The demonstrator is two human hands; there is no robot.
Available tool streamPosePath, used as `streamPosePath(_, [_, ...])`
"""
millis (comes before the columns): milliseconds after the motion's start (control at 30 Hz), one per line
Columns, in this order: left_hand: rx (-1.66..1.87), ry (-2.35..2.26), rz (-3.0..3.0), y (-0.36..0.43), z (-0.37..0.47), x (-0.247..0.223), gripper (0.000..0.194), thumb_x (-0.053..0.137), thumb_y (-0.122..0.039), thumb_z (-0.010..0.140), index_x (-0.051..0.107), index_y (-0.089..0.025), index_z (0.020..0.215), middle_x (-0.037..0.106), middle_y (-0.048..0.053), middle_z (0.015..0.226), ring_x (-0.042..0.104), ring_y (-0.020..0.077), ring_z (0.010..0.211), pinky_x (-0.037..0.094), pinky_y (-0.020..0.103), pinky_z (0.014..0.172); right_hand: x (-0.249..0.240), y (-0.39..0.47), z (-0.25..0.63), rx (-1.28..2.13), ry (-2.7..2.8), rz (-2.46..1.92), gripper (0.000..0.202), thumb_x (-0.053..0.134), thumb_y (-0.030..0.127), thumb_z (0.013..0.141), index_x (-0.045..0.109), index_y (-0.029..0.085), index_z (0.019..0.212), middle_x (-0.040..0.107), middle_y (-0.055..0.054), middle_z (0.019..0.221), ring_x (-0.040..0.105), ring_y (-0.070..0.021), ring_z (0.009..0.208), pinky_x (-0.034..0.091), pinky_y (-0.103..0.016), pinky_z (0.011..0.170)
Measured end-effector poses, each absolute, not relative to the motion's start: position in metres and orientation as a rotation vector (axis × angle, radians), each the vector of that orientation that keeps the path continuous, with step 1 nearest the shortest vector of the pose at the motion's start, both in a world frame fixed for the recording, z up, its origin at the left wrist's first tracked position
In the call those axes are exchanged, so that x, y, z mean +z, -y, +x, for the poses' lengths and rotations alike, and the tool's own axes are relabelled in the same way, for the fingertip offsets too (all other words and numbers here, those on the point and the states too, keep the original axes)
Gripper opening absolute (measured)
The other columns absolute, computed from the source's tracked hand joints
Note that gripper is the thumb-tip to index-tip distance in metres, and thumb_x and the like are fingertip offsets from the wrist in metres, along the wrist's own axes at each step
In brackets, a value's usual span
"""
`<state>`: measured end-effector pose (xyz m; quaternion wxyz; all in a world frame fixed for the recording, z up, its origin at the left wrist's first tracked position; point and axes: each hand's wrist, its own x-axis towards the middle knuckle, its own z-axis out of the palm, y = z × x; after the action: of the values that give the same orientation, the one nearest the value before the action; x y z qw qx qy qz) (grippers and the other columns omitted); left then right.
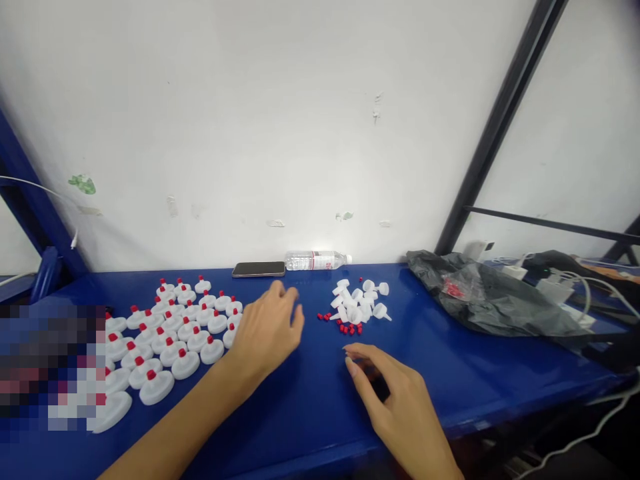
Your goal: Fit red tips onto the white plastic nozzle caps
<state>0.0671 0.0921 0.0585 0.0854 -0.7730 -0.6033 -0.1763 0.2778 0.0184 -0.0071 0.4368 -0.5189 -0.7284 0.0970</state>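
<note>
My left hand [270, 323] hovers over the blue table, just right of a large group of white round nozzle caps [185, 364] with red tips. Its fingers are loosely bent and apart, with nothing visible in them. Near the front of the table is my right hand [395, 397], thumb and index fingertips close together but with a small gap, and no object showing between them. Beyond it lies a heap of loose white nozzle caps [353, 313] with thin spouts. Several small red tips [351, 329] are scattered along the heap's near and left sides.
Against the wall lie a dark phone [259, 269] and a clear plastic bottle [320, 260] on its side. A black plastic bag [480, 300] at the right carries a clear packet of red pieces [454, 288]. White cables and chargers [555, 290] sit farther right. The left edge is pixelated.
</note>
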Motion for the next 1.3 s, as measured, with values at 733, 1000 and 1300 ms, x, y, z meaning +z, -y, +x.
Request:
streamPosePath(733, [-0.502, 1.146, -2.804, -0.132, 0.110, 0.044, 0.030, 0.060, -0.023, 0.100, 0.064, -0.022, 0.130, 0.067, 0.007, 0.125, 0.058, 0.0266, 0.115, 0.055, 0.037, 0.083, -0.007, -0.020, 0.277, 0.305, 1.814, -1.281, 0.022, 0.053, 0.030, 0.103, 0.071, 0.026, 0.115, 0.079, -0.002, 0.104, 0.075, -0.0216, 0.088, 0.057, -0.033, 0.082])
streamPosePath(1000, [-0.179, 0.654, -2.574, -0.123, 0.109, 0.053, 0.029, 0.052, -0.002, 0.095, 0.065, -0.010, 0.119, 0.066, 0.013, 0.119, 0.058, 0.0289, 0.109, 0.057, 0.038, 0.078, -0.008, -0.020, 0.278, 0.291, 1.824, -1.275, 0.022, 0.053, 0.030, 0.104, 0.071, 0.026, 0.114, 0.079, -0.003, 0.105, 0.075, -0.0227, 0.089, 0.057, -0.034, 0.082])
streamPosePath(1300, [-0.914, 0.971, -2.860, -0.123, 0.101, 0.062, 0.025, 0.064, -0.021, 0.098, 0.070, -0.018, 0.122, 0.069, 0.009, 0.122, 0.063, 0.0244, 0.110, 0.054, 0.038, 0.093, -0.008, -0.021, 0.280, 0.308, 1.626, -1.307, 0.022, 0.057, 0.038, 0.103, 0.067, 0.028, 0.120, 0.077, -0.003, 0.109, 0.075, -0.0194, 0.085, 0.059, -0.031, 0.077])
